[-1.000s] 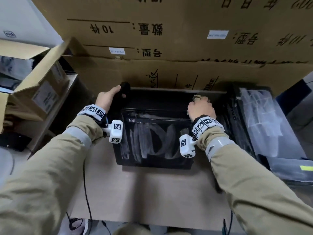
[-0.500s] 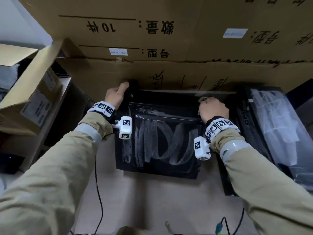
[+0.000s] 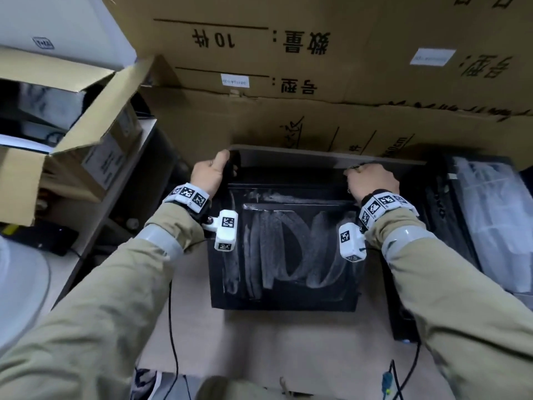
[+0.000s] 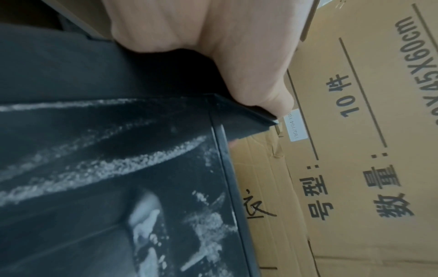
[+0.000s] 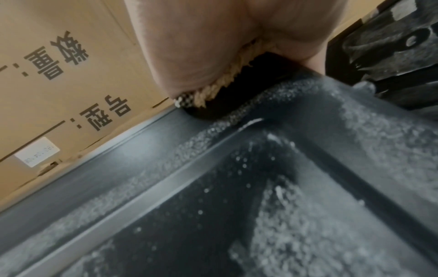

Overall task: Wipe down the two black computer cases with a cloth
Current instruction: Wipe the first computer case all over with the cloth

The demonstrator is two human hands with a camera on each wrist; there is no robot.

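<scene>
Stacked cardboard boxes (image 3: pixel 288 53) wall in the floor space where the near computer case (image 3: pixel 284 255) lies flat, its dusty, smeared side panel facing up and its long axis running between the two hands. Left hand (image 3: pixel 209 176) curls around the case's far corner, thumb on top; right hand (image 3: pixel 370 180) closes on a cloth (image 5: pixel 222 88) pressed to the far edge just under the palm. It looks rigid, heavy and sharp-edged, best gripped at corners or rim, not the thin panel. Beyond the right hand stands the second case (image 3: pixel 450 226), close alongside.
</scene>
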